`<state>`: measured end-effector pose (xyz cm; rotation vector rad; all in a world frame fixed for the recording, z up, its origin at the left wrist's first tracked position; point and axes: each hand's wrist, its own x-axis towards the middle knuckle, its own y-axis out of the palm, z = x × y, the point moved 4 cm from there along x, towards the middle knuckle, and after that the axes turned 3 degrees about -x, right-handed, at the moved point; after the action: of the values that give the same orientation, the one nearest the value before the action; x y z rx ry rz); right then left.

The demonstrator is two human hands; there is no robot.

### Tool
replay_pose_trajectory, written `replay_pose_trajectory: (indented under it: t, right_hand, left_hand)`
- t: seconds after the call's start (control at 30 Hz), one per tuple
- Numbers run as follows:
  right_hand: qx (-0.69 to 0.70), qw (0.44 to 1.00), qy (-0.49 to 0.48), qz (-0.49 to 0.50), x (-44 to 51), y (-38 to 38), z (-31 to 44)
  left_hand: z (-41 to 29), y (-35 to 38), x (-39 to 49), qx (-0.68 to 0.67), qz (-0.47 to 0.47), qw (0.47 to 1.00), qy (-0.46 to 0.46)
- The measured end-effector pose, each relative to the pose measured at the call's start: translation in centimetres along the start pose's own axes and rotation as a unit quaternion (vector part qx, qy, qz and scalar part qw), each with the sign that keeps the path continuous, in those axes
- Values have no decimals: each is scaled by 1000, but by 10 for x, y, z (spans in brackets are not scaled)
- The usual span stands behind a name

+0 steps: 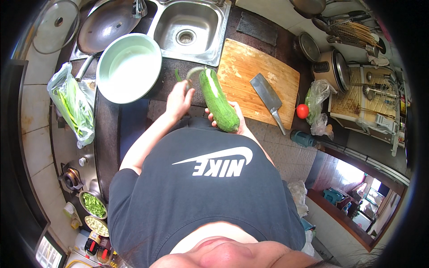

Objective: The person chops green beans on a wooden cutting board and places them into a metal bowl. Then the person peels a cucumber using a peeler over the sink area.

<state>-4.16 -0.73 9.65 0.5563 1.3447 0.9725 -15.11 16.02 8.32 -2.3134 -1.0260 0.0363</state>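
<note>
A long green gourd [218, 104] lies in my right hand [236, 112], which grips its lower end from beneath. One pale stripe without skin runs along its upper half. My left hand [179, 98] is closed around what looks like a peeler [194, 71], blurred, its curved end beside the gourd's top. A thin strip of green peel [177, 75] shows just beyond that hand. To the right, a wooden cutting board [234, 83] carries a cleaver [266, 90], whose handle juts past the near edge.
Left of my hands stands a pale green basin [100, 77], by the steel sink [214, 33] and a wok [104, 26]. Bagged green vegetables [72, 107] lie further left. Right of the board are a tomato [302, 111], a plastic bag [318, 90] and a rice cooker [323, 72].
</note>
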Motion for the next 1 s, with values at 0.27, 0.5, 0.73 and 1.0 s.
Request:
replay_pose_trajectory:
  t: [0.27,0.5,0.73,1.0]
  right_hand:
    - [44,998,17,32,9,-3,-1]
    - [97,989,61,89,6,-6,-3]
    - [117,987,85,76,3,-8,-7]
    - [115,986,90,79,3,-7,-6]
  left_hand:
    - [-44,5,-17,53,162,980,103]
    - [-37,3,-5,88,79,982,149]
    - [-19,0,8,163,41,977,132]
    - [4,-9,22,231,-5,965,126]
